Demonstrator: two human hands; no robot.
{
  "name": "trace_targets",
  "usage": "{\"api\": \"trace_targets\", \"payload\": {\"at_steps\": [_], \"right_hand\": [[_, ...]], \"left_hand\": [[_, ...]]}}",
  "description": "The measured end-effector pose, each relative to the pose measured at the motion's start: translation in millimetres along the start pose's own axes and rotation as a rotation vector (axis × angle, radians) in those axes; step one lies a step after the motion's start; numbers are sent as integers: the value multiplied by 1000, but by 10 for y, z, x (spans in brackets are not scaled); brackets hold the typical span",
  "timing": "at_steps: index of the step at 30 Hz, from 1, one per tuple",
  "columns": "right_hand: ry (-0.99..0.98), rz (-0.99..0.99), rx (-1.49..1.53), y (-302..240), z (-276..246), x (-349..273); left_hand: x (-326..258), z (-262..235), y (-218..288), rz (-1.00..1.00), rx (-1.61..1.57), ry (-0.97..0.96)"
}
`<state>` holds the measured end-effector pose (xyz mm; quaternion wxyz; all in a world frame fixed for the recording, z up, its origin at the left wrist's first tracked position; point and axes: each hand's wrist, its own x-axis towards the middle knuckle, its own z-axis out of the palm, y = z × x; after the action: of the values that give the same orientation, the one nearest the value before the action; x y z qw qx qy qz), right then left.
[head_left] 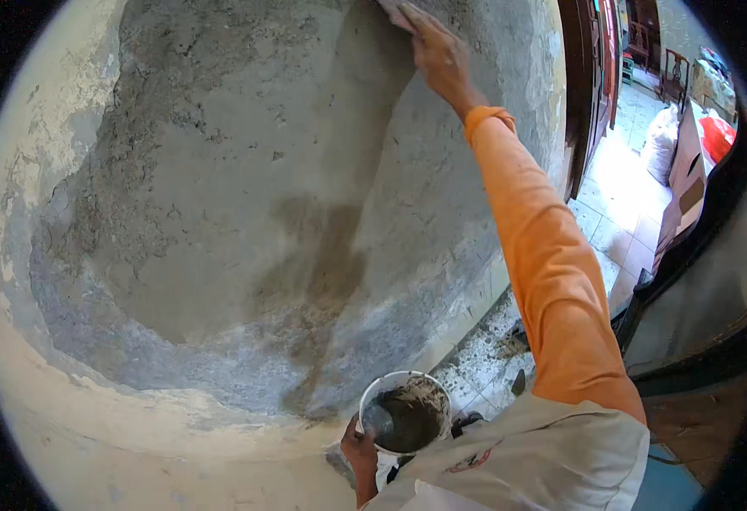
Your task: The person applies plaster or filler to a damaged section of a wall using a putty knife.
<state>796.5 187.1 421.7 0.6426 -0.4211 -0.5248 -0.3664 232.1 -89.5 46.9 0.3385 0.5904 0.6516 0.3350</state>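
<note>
My right hand [443,53] is raised high against the wall, its orange sleeve stretched up from the lower right. Its fingers are closed on a flat, pinkish-grey plastering tool [396,14], partly cut off by the top edge, so its exact kind is hidden. Beneath it a darker damp streak runs down the grey plaster patch [246,196] of the wall. Low in the middle, my left hand [360,451] grips the side of a white bucket [368,393]. Wet grey mortar [416,422] lies inside, with some smeared up the inner wall.
Peeling cream paint [16,281] surrounds the rough patch. Splattered floor tiles [484,375] lie at the wall's foot. To the right are a dark wooden door frame [579,77], a white sack [661,145], a leaning board [688,192] and a dark-framed piece of furniture [697,324].
</note>
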Motion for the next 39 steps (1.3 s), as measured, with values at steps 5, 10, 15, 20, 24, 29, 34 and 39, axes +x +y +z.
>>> {"api": "trace_targets", "payload": {"at_steps": [5, 10, 15, 20, 24, 29, 34, 39], "right_hand": [[-99, 0, -171, -717, 304, -1315], [-633, 25, 94, -2033, -246, -3073], [-428, 116, 143, -1887, -518, -2647], [-38, -71, 16, -1218, -57, -672], [-51, -70, -41, -1443, 489, -169], [-397, -164, -81, -2273, 506, -1526], [-850, -320, 54, -2738, -253, -2768], [-515, -286, -60, -2333, -18, -1572]], "left_hand": [[-42, 54, 34, -16, 4, 45], [37, 56, -58, 45, 59, -25], [-24, 51, -121, 64, -40, 67], [-71, 83, -231, 19, -67, 79], [-47, 116, -404, -10, -68, 69], [-96, 87, -417, -9, -183, 80], [-137, 21, -274, 68, -173, 90], [-166, -27, -333, -12, -61, 94]]}}
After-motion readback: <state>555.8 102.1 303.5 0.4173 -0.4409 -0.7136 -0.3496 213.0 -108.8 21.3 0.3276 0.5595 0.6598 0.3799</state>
